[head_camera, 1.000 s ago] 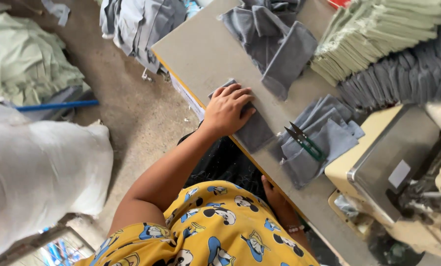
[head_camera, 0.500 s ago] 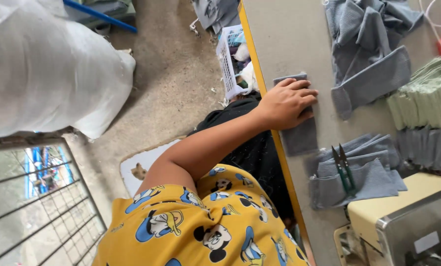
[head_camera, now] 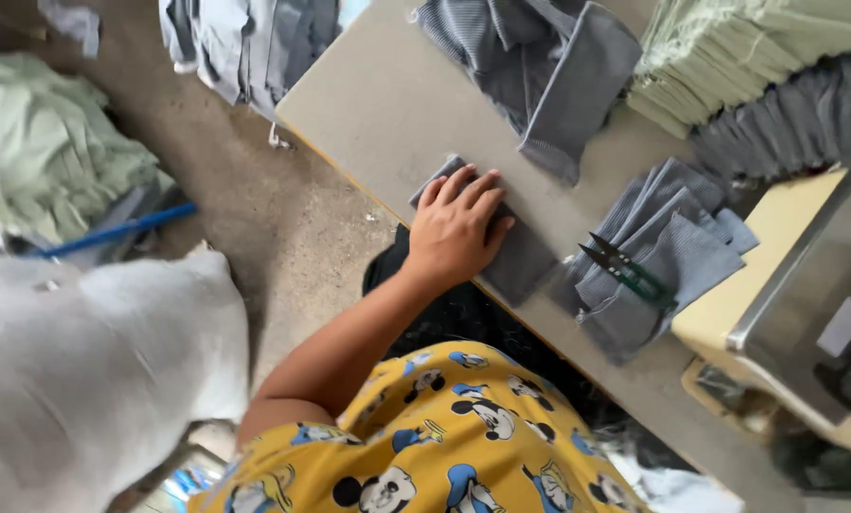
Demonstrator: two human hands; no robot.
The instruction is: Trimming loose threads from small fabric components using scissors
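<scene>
Grey ribbed fabric piece [head_camera: 511, 249] is lying at the near edge of the grey table [head_camera: 387, 104], and the left hand [head_camera: 458, 228] is pressing flat on it, fingers spread, gripping nothing. Just beside it, green thread snips [head_camera: 625, 271] are resting on a grey fabric pile [head_camera: 668, 252] (the right hand is lying out of view).

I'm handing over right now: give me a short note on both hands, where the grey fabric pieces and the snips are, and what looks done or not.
Left hand: flat, fingers spread, pressing a folded dark grey ribbed fabric piece at the near edge of the grey worktable.
Right hand: not in view.
Green-handled thread snips lie untouched on a small pile of grey fabric pieces beside the sewing machine.
More grey fabric and stacked pale green pieces sit farther back.
Done: one piece laid flat. Left: pile unprocessed.
</scene>
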